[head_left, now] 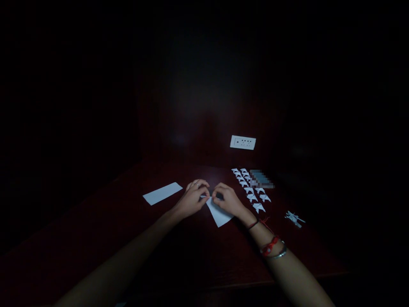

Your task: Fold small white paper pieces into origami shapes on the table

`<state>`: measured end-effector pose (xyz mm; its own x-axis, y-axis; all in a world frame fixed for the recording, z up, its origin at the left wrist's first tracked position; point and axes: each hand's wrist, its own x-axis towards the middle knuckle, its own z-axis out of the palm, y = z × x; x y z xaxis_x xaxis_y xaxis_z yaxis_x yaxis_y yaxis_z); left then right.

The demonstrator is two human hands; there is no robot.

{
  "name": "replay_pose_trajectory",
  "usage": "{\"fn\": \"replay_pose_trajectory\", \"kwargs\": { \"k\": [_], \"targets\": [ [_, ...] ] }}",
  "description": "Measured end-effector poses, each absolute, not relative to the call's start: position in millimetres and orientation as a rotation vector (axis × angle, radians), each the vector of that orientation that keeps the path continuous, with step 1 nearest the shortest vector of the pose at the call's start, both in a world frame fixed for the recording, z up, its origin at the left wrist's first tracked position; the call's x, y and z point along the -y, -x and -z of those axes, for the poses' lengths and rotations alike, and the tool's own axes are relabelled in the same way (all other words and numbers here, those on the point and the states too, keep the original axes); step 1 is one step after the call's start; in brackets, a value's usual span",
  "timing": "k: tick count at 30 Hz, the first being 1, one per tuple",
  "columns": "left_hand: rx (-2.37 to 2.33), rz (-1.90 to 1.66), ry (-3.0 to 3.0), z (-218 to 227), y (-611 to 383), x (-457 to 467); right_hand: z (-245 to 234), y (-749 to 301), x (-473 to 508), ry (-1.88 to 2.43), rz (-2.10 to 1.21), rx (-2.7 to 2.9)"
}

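At the middle of the dark red table (198, 251), a white paper sheet (220, 216) lay beneath the person's two hands, one corner pointing back toward the body. The left hand (193, 198), with a ring (197, 185) on one finger, pinched the sheet's far edge between thumb and forefinger. The right hand (228, 199) made a matching pinch just beside it, its palm and lower fingers over the sheet's right part; the exact contact of its tips was hard to make out in the gloom. Holding so close together probably gave fine control over that edge while the tabletop bore the rest. A white paper strip (162, 193) lay flat to the left, near the left hand, perhaps put there to be within reach yet clear of the fingers. On the right, small folded paper pieces (258, 207) stood in slanting rows, an order that likely kept them from being crushed or mixed up. A blurred flat object (261, 178) lay against the far end of those rows. As for containers, none was visible around the paper: the folded pieces rested directly on the wood, and the loose paper scraps (294, 218) sat in a heap nearer the right forearm, apart from the rows.
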<state>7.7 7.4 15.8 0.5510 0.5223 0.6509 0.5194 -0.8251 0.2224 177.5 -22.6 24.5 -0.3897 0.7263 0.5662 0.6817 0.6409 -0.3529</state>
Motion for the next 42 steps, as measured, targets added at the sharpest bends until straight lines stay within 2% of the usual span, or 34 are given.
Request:
{"fn": "replay_pose_trajectory", "kwargs": {
  "k": [8,16,22,36,42],
  "targets": [
    [-0.973,-1.189,-2.754,-22,2,-12,-32,-200,18,1.116,-0.053,2.167],
    [-1.112,-1.246,-2.686,-18,16,-26,-39,-218,16,1.19,0.124,2.018],
    [-0.951,-1.2,-2.736,-19,-4,-5,-36,-198,25,1.123,0.14,2.261],
    [-1.169,-1.274,-2.704,-21,23,-29,-38,-207,19,1.178,-0.082,2.132],
    [-0.867,-0.948,-2.781,-16,-1,-8,-25,-199,14,1.25,-0.291,2.188]
  ]
}}
